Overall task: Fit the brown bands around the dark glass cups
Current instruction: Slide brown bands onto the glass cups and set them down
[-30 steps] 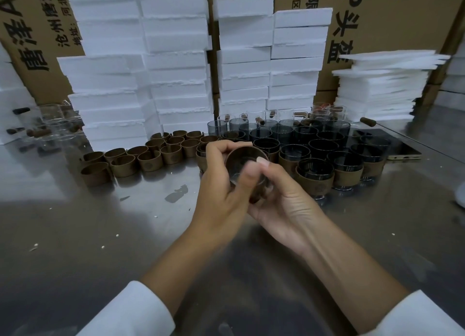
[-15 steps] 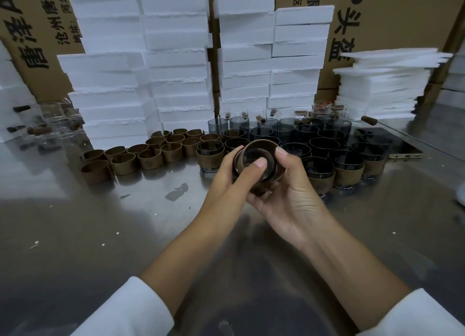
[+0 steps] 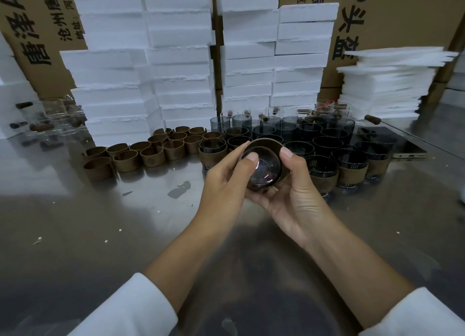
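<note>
White sleeves [image 3: 130,308] frame both forearms over the steel bench [image 3: 100,222]. Above it, the left hand [image 3: 224,182] grips a dark glass cup [image 3: 266,169], thumb pressed on the round end tilted toward the camera. The right hand [image 3: 297,192] curls under and around the brown band [image 3: 264,143] ringing that cup, thumb on the band's edge. Just beyond stand banded cups [image 3: 349,169], with loose bands [image 3: 151,157] in rows to the left and bare dark cups [image 3: 289,130] behind. A phone [image 3: 407,148] lies at right. White foam blocks [image 3: 176,58] and cardboard boxes [image 3: 402,13] stack up at the back.
</note>
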The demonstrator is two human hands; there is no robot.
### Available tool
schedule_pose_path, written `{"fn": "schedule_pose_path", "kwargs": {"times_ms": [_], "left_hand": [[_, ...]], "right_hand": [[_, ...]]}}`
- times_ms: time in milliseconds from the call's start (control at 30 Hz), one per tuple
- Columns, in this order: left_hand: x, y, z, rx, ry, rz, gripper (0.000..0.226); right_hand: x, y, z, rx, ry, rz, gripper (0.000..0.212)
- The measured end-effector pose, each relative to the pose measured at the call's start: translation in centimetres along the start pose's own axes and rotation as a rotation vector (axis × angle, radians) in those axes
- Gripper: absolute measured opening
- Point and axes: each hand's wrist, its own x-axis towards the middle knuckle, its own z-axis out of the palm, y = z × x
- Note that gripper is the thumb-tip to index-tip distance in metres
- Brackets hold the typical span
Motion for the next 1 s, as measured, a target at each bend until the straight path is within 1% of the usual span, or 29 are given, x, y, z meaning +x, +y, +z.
{"fn": "schedule_pose_path", "kwargs": {"times_ms": [100,167,233,333,367,467,500,533,633,700,767,833,900,1000], "left_hand": [[0.2,-0.3,0.0,-0.021,0.014,0.002,0.036],[0.3,-0.6,-0.1,-0.042,0.018,0.014,0.025],[0.3,-0.7,-0.2,-0.068,0.022,0.012,0.024],[0.5,-0.8,-0.3,-0.126,0.017,-0.007,0.022],[0.5,-0.7,-0.3,-0.142,0.025,-0.020,0.025],[0.6,-0.5,-0.3,-0.132,0.048,-0.089,0.062],[0.6,-0.5,-0.4,-0.136,0.038,-0.110,0.067],[0.7,-0.4,-0.5,-0.156,0.013,-0.125,0.067],[0.7,-0.1,-0.9,-0.284,-0.111,-0.171,0.063],[0.8,-0.2,-1.3,-0.345,-0.150,-0.190,0.057],[0.9,-0.3,-1.7,-0.338,-0.155,-0.180,0.043],[0.9,-0.4,-1.9,-0.289,-0.166,-0.161,0.037],[0.9,-0.4,-2.0,-0.250,-0.164,-0.144,0.035],[0.9,-0.5,-1.9,-0.245,-0.153,-0.129,0.040]], "right_hand": [[0.0,0.0,0.0,-0.017,0.019,0.002,0.023],[0.1,0.0,0.0,-0.008,0.056,0.003,0.029],[0.1,0.0,0.0,0.001,0.069,0.008,0.034],[0.1,0.0,0.2,0.035,0.064,0.013,0.035],[0.1,0.0,0.2,0.051,0.070,0.011,0.036],[0.0,0.0,0.4,0.048,0.075,-0.004,0.035],[-0.1,0.0,0.5,0.032,0.072,-0.009,0.036],[-0.1,0.0,0.4,0.017,0.071,-0.011,0.038],[-0.2,-0.1,0.3,-0.006,0.086,-0.007,0.043],[-0.2,-0.1,0.3,-0.001,0.102,-0.002,0.047],[-0.3,-0.2,0.4,-0.009,0.102,0.007,0.051],[-0.4,-0.4,0.3,-0.023,0.099,0.019,0.052],[-0.5,-0.6,0.4,-0.025,0.102,0.033,0.053],[-0.6,-0.5,0.6,0.005,0.129,0.047,0.059]]}}
